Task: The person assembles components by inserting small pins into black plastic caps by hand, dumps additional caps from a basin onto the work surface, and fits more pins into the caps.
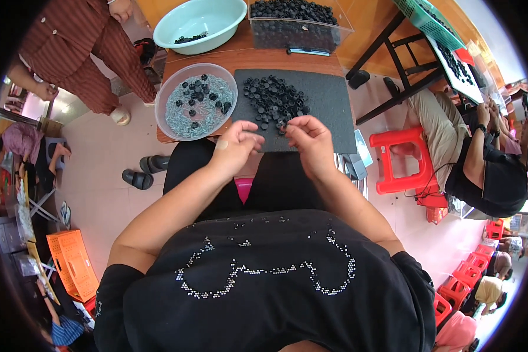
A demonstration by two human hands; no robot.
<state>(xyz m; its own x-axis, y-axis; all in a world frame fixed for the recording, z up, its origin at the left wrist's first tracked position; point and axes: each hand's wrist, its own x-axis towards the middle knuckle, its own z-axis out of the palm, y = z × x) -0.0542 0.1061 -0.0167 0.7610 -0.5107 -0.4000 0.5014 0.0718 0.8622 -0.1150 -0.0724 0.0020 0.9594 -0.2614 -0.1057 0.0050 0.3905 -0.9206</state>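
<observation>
On the dark grey mat [337, 114] lies a loose heap of small black round cap-like parts [274, 98]. My right hand [312, 144] is at the near edge of the heap, thumb and fingertips pinched on a small black part [282, 129]. To the left, my left hand [236, 145] hovers over the mat's near left corner with fingers half curled and apart; nothing shows between them. Beside it stands a clear round tub [160, 111] of thin silvery screw-like pieces [182, 120], with several black parts scattered on top.
At the table's back are a pale green basin [229, 29] with a few black parts and a clear bin [299, 39] full of them. A pen [308, 52] lies before the bin. A red stool [397, 161] and a seated person [481, 164] are to the right; another person [94, 53] stands left.
</observation>
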